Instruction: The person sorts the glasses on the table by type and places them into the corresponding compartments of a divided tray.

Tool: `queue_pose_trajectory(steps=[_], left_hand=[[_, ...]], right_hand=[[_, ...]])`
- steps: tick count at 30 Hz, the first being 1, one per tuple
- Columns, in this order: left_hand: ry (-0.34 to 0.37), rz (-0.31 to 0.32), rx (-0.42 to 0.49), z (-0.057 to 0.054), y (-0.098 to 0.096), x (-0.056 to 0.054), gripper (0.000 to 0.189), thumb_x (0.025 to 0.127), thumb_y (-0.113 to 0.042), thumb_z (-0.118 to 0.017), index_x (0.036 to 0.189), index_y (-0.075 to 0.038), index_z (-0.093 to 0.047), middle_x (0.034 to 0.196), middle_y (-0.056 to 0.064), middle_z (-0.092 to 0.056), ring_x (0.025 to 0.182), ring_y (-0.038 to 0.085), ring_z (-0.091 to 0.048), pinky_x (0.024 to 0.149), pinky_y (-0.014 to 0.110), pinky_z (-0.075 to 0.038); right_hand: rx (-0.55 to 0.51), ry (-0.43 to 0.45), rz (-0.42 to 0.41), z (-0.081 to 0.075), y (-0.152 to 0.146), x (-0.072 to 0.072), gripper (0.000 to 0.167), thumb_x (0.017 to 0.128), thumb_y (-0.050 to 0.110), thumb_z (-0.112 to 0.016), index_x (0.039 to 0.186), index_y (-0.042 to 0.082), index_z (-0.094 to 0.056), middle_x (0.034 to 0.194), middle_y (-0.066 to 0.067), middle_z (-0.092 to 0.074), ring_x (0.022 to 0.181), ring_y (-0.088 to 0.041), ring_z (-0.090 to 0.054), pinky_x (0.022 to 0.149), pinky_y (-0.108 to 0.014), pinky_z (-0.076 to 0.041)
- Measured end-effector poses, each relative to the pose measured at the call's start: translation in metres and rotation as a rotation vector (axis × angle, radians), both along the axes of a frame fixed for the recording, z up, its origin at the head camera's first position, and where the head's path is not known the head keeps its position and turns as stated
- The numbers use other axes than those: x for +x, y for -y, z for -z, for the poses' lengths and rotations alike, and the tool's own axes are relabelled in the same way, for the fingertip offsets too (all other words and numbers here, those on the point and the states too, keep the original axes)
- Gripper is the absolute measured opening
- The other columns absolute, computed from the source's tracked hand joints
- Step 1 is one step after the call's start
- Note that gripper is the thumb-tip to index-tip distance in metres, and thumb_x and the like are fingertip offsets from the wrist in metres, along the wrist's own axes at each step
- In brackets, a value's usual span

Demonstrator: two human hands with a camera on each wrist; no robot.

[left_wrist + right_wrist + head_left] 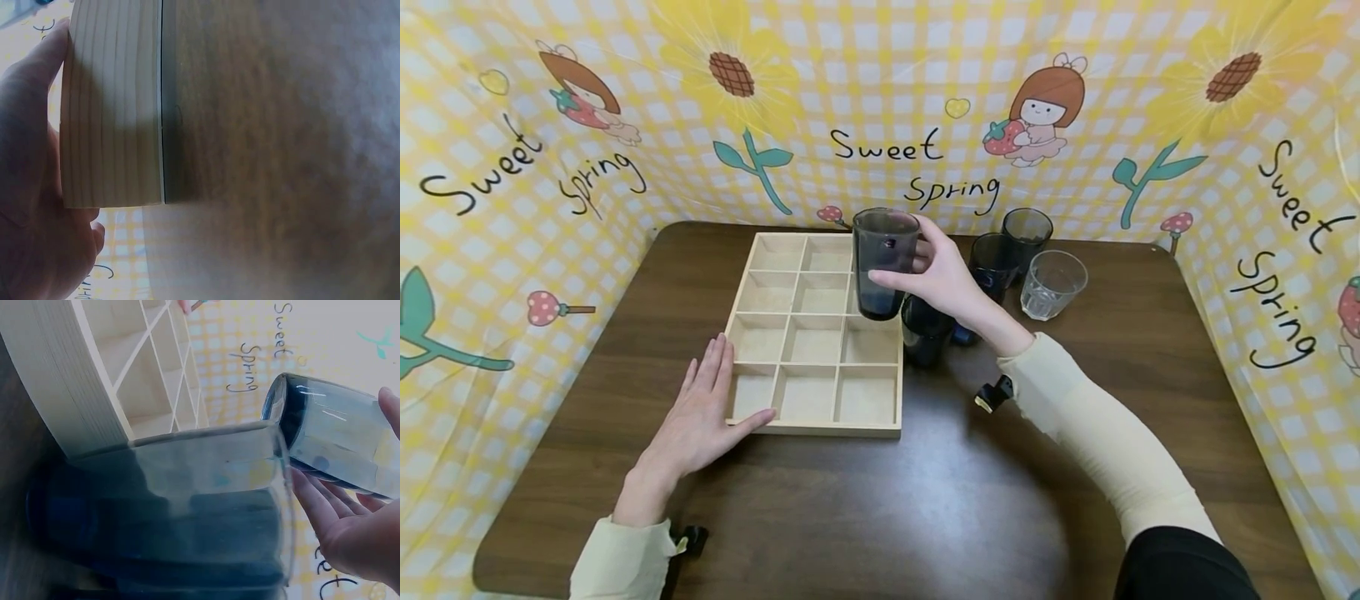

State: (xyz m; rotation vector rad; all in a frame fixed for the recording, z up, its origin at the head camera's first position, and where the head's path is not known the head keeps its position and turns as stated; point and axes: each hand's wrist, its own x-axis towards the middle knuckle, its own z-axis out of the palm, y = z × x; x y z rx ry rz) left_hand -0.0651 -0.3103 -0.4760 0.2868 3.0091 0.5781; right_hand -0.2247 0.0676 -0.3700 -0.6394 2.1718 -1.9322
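Observation:
A tall dark tinted glass tumbler (880,262) is held by my right hand (936,275), thumb across its near side and fingers behind it. It hangs upright over the right side of a pale wooden box (820,430) divided into square compartments. In the right wrist view, the held tumbler (337,434) appears sideways beyond another dark tumbler (181,512). My left hand (700,417) rests at the box's near left corner, its fingers straight along the left side and its thumb on the front edge. The left wrist view has the box's wooden wall (112,119) beside the palm.
Right of the box stand several dark glasses, among them a near one (925,329), a middle one (992,258) and a far one (1028,229). A clear faceted glass (1052,287) is beside them. A yellow checked cloth (880,100) surrounds the brown table (850,517).

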Motion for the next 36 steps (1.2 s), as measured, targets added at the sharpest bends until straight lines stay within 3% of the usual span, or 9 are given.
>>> queue_pose_trajectory(steps=[5,10,17,23,26,30,36], left_hand=[[-0.010,0.002,0.006,0.002,-0.001,0.000,0.124,0.100,-0.066,-0.070,0.175,0.001,0.003,0.185,0.024,0.004,0.174,0.044,-0.001,0.143,0.054,0.004],[-0.017,0.004,0.004,0.003,-0.001,0.000,0.125,0.100,-0.066,-0.071,0.175,0.001,0.003,0.185,0.023,0.004,0.174,0.044,-0.002,0.143,0.054,0.004],[-0.011,-0.001,-0.006,0.002,-0.001,0.001,0.125,0.099,-0.066,-0.071,0.175,0.001,0.003,0.185,0.024,0.003,0.174,0.043,-0.002,0.143,0.057,0.000],[-0.003,-0.005,-0.011,0.001,0.000,0.001,0.126,0.099,-0.067,-0.071,0.175,0.002,0.002,0.185,0.024,0.003,0.173,0.045,-0.004,0.142,0.060,-0.003],[0.003,-0.007,-0.011,0.000,0.000,0.001,0.126,0.099,-0.067,-0.071,0.175,0.001,0.003,0.185,0.023,0.004,0.173,0.045,-0.004,0.143,0.060,-0.002],[-0.002,-0.006,-0.011,0.000,0.000,0.000,0.126,0.099,-0.067,-0.071,0.175,0.001,0.003,0.185,0.022,0.004,0.173,0.045,-0.004,0.143,0.059,-0.002],[-0.003,-0.008,-0.019,-0.001,0.001,-0.001,0.126,0.099,-0.068,-0.070,0.175,0.001,0.003,0.185,0.023,0.004,0.174,0.044,-0.003,0.143,0.058,-0.001]], right_hand=[[0.027,0.035,0.018,0.005,0.012,-0.013,0.080,0.096,0.011,-0.084,0.165,0.016,-0.044,0.149,-0.022,-0.068,0.129,-0.038,-0.074,0.098,-0.040,-0.065],[0.056,0.041,0.024,0.010,0.017,-0.022,0.085,0.096,0.011,-0.084,0.168,0.018,-0.038,0.151,-0.022,-0.065,0.125,-0.039,-0.074,0.090,-0.034,-0.064],[0.083,-0.079,-0.014,0.017,0.025,-0.029,0.089,0.093,0.008,-0.086,0.166,0.011,-0.035,0.150,-0.021,-0.062,0.121,-0.038,-0.074,0.093,-0.035,-0.064],[0.176,-0.132,0.007,0.020,0.029,-0.030,0.086,0.089,0.013,-0.090,0.155,0.008,-0.036,0.131,-0.022,-0.071,0.101,-0.031,-0.072,0.083,-0.032,-0.060],[0.238,-0.147,0.026,0.022,0.031,-0.031,0.087,0.088,0.017,-0.092,0.153,0.008,-0.036,0.137,-0.022,-0.068,0.104,-0.031,-0.069,0.090,-0.037,-0.058],[0.324,-0.161,0.040,0.023,0.033,-0.034,0.089,0.085,0.022,-0.095,0.151,0.008,-0.037,0.147,-0.021,-0.061,0.125,-0.033,-0.066,0.109,-0.046,-0.055],[0.388,-0.209,0.032,0.024,0.036,-0.037,0.090,0.082,0.022,-0.097,0.151,0.003,-0.042,0.145,-0.021,-0.063,0.130,-0.036,-0.065,0.112,-0.051,-0.056]])
